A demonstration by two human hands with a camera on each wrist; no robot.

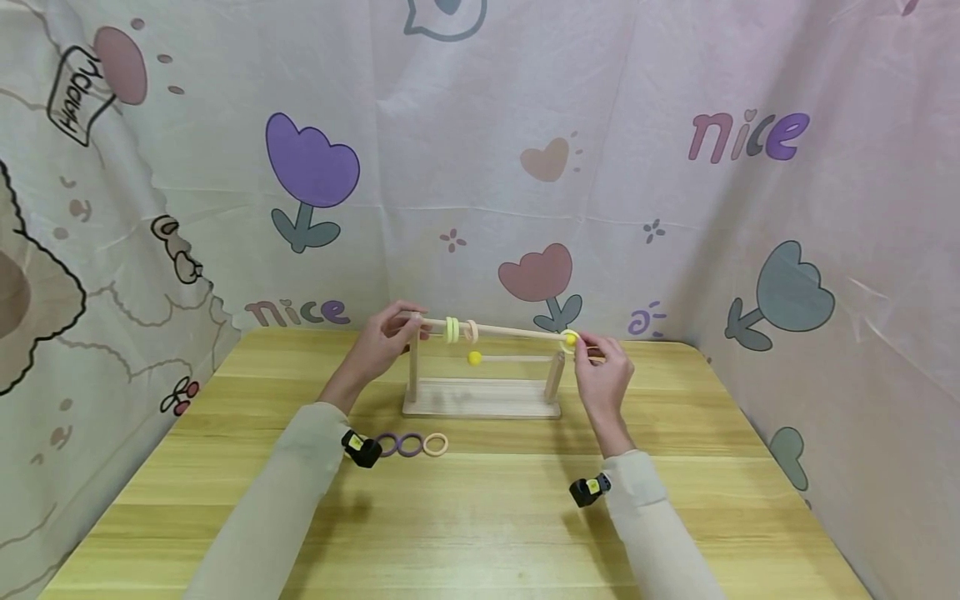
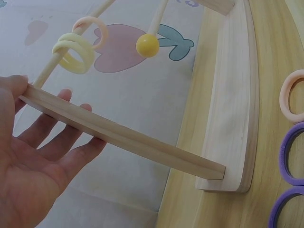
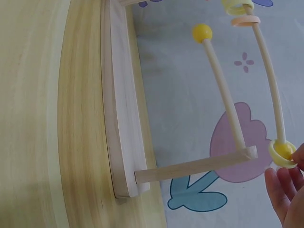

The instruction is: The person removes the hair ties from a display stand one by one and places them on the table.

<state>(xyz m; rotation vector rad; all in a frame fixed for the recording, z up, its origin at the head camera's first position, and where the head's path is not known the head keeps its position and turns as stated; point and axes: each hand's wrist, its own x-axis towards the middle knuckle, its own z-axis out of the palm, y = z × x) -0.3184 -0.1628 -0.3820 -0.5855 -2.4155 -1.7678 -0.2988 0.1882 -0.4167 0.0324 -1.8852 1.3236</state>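
Observation:
A wooden rack stands on the table, with a flat base (image 1: pixel 480 402), two posts and two rods. My left hand (image 1: pixel 378 340) grips the top of its left post (image 2: pixel 118 130), thumb on one side and fingers behind. Pale yellow rings (image 2: pixel 75 53) and a peach ring (image 1: pixel 471 331) hang on the upper rod (image 1: pixel 513 332) near that post. At this rod's right end, my right hand (image 1: pixel 606 373) pinches another pale yellow ring (image 3: pixel 281 161), which surrounds the yellow ball tip (image 3: pixel 285 150). The lower rod (image 3: pixel 223 90) extends from the right post (image 3: pixel 194 166) and ends in a yellow ball (image 3: pixel 202 33).
In front of the rack lie purple rings (image 1: pixel 410 445) and a peach ring (image 1: pixel 436 445) in a row, partly hidden by the left wrist camera (image 1: pixel 362 449). Behind the wooden table (image 1: pixel 480 517) hangs a printed cloth (image 1: pixel 450 167).

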